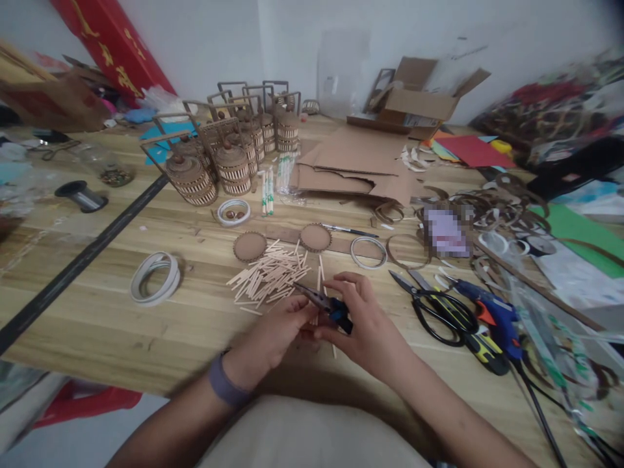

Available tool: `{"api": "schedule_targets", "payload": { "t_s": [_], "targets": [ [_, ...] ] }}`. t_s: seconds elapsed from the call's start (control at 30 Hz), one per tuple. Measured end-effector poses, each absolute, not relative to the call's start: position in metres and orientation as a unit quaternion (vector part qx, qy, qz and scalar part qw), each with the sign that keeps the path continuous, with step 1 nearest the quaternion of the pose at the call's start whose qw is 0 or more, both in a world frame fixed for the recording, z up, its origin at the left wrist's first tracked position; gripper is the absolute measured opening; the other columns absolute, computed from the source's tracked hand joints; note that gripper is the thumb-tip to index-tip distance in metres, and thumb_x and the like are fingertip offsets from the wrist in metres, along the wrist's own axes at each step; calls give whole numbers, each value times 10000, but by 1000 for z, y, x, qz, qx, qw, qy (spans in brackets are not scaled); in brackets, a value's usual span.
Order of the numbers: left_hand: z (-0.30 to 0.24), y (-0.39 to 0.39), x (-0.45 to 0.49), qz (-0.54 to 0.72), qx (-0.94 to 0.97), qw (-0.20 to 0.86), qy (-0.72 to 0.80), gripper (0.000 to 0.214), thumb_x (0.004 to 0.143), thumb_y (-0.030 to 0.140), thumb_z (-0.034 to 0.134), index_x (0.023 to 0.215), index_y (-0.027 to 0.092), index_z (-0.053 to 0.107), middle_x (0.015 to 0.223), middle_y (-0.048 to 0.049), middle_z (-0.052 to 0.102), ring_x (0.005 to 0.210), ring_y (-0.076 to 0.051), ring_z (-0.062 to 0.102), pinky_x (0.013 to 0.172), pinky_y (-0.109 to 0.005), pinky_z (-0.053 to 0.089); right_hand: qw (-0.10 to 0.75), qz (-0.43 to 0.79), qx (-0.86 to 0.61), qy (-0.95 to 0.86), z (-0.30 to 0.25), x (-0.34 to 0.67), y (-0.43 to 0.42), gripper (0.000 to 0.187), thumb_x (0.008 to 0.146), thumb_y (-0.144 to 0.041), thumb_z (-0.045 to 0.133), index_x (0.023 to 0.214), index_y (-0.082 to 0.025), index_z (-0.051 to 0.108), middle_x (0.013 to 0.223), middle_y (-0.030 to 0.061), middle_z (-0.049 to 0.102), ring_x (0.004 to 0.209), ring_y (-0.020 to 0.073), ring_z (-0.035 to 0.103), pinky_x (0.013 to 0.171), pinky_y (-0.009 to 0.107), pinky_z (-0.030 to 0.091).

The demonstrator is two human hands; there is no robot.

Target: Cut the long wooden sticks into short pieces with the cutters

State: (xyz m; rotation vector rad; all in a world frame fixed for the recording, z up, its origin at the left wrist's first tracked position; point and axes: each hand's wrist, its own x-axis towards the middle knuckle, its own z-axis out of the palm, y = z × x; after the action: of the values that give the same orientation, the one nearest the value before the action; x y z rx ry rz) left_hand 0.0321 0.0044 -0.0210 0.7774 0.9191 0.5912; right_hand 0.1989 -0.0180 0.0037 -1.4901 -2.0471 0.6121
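Needle-nose pliers (pixel 316 298) with dark handles sit in my right hand (pixel 368 318), whose fingers curl round them. Their jaws point up and left. Close beside them my left hand (pixel 280 328) pinches at a thin wooden stick (pixel 320 276); the stick runs under the pliers and the fingertips partly hide it. Beyond my hands lies a loose pile of short wooden sticks (pixel 273 276). Two round cardboard discs with ridged rims, a left one (pixel 250 246) and a right one (pixel 315 238), rest behind the pile.
Small lidded baskets with tall handles (pixel 234 166) stand at the back. On the right lie black scissors (pixel 436 312), a yellow-black cutter (pixel 480 344) and a blue glue gun (pixel 497 318). A white tape roll (pixel 155 278) is at left, torn cardboard (pixel 351 159) behind.
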Motion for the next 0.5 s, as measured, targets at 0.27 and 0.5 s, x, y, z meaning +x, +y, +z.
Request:
{"api": "schedule_targets", "payload": {
  "t_s": [0.27,0.5],
  "targets": [
    [-18,-2,40,332,384,766,394,246,765,389,683,850,162,644,841,-24,674,807,-177,613,728,-281,456,283,244,-553,-745,0,193,-23,534,743,-207,734,1221,-217,497,1200,128,493,1119,293,576,910,439,518],
    [-9,-1,21,254,424,761,420,410,784,545,657,877,149,610,714,-35,699,659,-175,660,659,-292,486,126,499,-585,-627,32,232,-26,288,859,-463,506,875,-198,615,748,6,582,722,184,545,659,293,430]
  ]
}}
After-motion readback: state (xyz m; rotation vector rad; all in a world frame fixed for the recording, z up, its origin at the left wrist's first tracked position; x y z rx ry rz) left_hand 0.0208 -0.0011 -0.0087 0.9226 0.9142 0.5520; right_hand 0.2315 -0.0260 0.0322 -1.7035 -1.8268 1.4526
